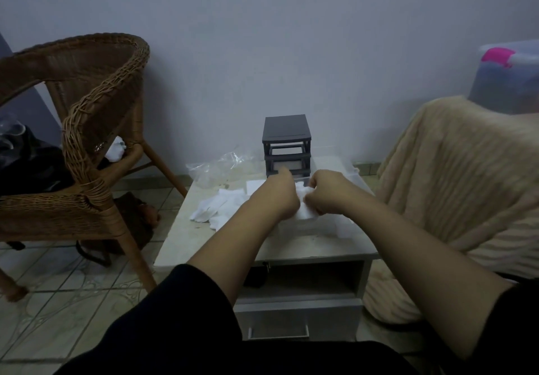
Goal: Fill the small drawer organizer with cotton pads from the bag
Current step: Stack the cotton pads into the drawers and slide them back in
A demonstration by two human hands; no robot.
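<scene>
Right now both hands meet over the middle of the small desk (180, 246), just in front of the dark drawer organizer (287, 145). The left hand (277, 196) is curled, its fingers (284, 175) closed around a bunch of white cotton pads (304, 211), with the knuckles reaching up toward the organizer's lowest drawer. The right hand (328, 192) sits just beside it, fingers bent in and pinching the same white bunch from the other side, so the 2 hands almost touch.

That organizer stands upright at the far edge of the desk, close to the wall (262, 39). It shows 3 levels, and the bottom drawer looks pulled out toward the hands; what lies inside cannot be made out.

More loose pads (210, 211) lie scattered on the desk left of the hands. A crumpled clear plastic bag (221, 167) sits behind them, left of the organizer and near it.

A wicker chair (87, 129) stands on the tiled floor to the left, and a beige blanket (455, 176) drapes over something on the right.
</scene>
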